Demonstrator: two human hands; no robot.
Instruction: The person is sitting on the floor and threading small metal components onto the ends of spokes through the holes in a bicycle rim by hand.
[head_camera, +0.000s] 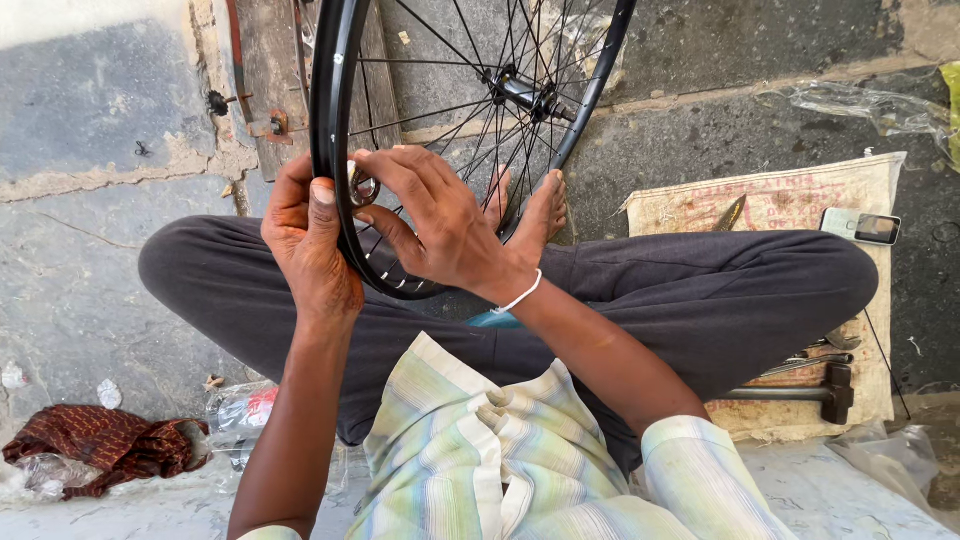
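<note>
- Bicycle wheel (345, 150): black rim, thin steel spokes, no tyre on it. Stands roughly upright between the person's crossed legs, lower arc down at the lap, top out of frame.
- Hub (520, 92) sits upper centre, spokes fanning out from it to the rim.
- Left hand (308, 240): wrapped round the outer edge of the rim on its left side, thumb up along the rim wall, fingers closed on it. Firm clamp on the wheel.
- Right hand (440, 225): reaches in through the spokes from the right, fingers curled together and pinched on a small round metal tool (362, 187) at the inner face of the rim, touching it just beside the left thumb.
- White band on the right wrist (521, 294).
- Bare feet (535, 205) visible behind the spokes, just past the right hand.
- Person seated cross-legged on stone floor, dark trousers (700, 290), pale striped shirt (500, 450).
- Cloth sack mat (790, 195) lies flat on the right, partly under the knee. On it: a phone (862, 227) near the far edge, a hammer (815, 392) and some slim metal tools (815, 360) near the knee.
- Crumpled reddish-brown rag (100, 445) on the floor lower left, well apart from the wheel.
- Clear plastic wrap (865, 105) on the ground upper right.
</note>
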